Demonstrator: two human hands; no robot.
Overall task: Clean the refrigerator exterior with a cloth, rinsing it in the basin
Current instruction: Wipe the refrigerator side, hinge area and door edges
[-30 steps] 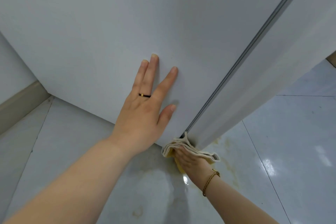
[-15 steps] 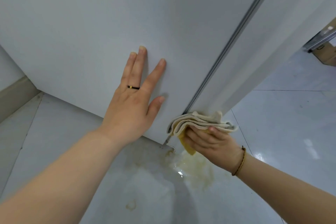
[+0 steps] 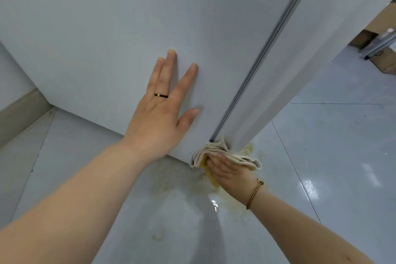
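Observation:
The white refrigerator fills the upper view, seen from close and above, with a grey seam running down between its side panel and door. My left hand, a dark ring on one finger, lies flat and open against the side panel. My right hand presses a folded beige cloth with a yellow underside against the bottom corner of the refrigerator, where the seam ends at the floor. No basin is in view.
Glossy white floor tiles spread below and to the right, with a yellowish wet stain beneath the corner. Cardboard boxes and a metal rail sit at the far right. A beige skirting board runs along the left wall.
My right hand with the cloth rose up the corner half a second ago and has come back down to the bottom edge. My left hand stays flat on the panel.

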